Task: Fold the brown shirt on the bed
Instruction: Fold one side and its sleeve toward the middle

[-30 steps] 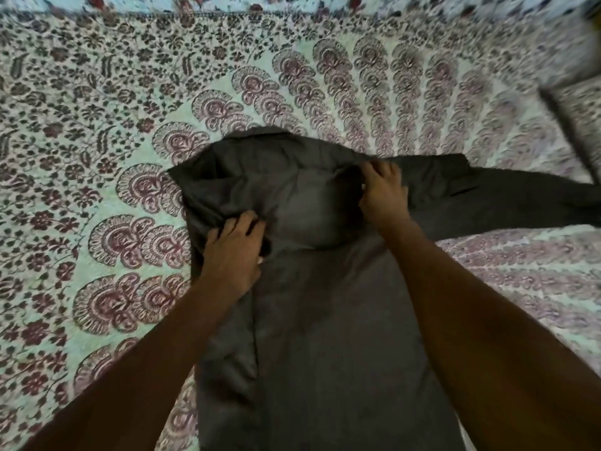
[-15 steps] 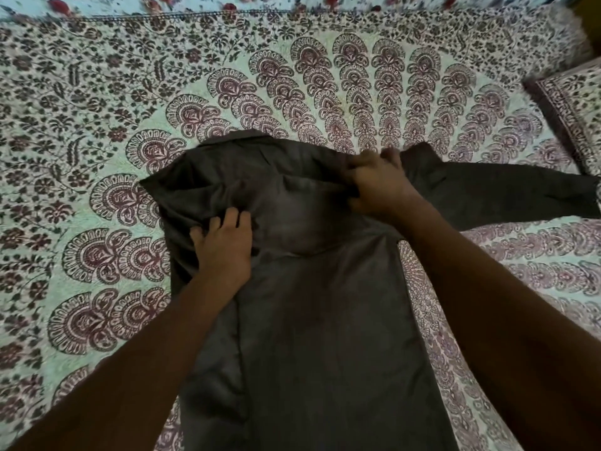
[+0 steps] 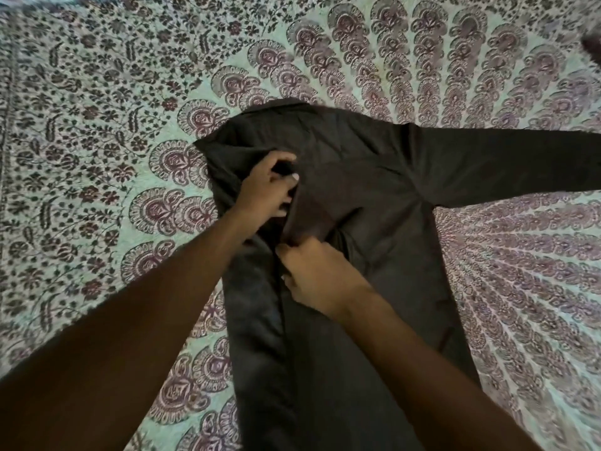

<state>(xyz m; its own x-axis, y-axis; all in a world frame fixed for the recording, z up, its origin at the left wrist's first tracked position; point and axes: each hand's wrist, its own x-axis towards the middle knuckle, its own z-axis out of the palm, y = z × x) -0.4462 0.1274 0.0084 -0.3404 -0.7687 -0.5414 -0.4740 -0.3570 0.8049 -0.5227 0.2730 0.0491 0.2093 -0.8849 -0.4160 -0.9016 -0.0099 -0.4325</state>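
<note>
The right hand point(image 3: 313, 275) has dropped from the collar to the dark brown cloth shirt's point(image 3: 367, 196) middle, pinching a fold; the left hand point(image 3: 268, 187) grips fabric just above. The shirt lies on the patterned bed point(image 3: 97, 125).

right hand point(image 3: 320, 275) moved from collar to placket | left hand point(image 3: 268, 187) now pinching
</note>
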